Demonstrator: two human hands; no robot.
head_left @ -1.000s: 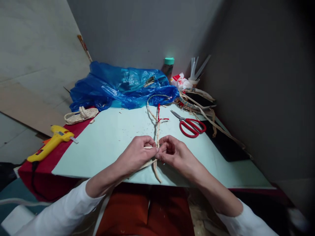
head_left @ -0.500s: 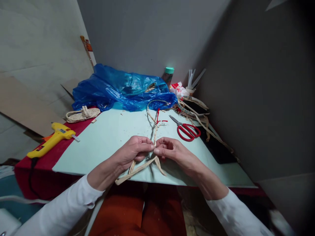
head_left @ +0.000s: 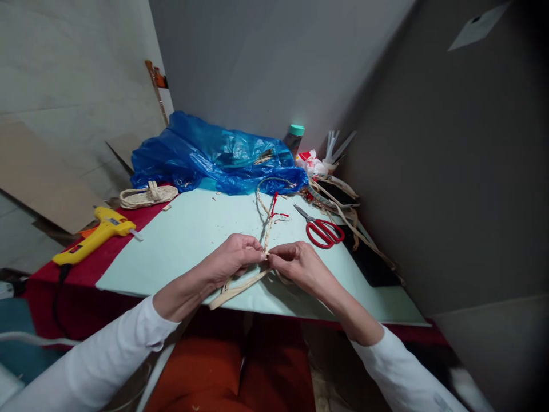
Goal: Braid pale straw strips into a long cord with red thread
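Observation:
A braided straw cord (head_left: 266,222) runs from a loop near the blue bag down the pale green board (head_left: 189,229) to my hands; a red thread (head_left: 274,205) is tied round it partway. My left hand (head_left: 234,258) and my right hand (head_left: 295,264) meet at the near end of the braid, fingers pinched on its loose flat strips (head_left: 234,290), which trail off the board's front edge toward my lap.
Red-handled scissors (head_left: 321,229) lie right of the braid. A yellow glue gun (head_left: 95,234) rests on the red cloth at left, a small woven straw piece (head_left: 148,195) behind it. A blue plastic bag (head_left: 214,157), a bottle (head_left: 294,137) and straw strips (head_left: 343,200) crowd the back.
My hands stayed pinched on the braid's end while the loose strips swung out to the left under my left hand. The view tilted up and shifted slightly.

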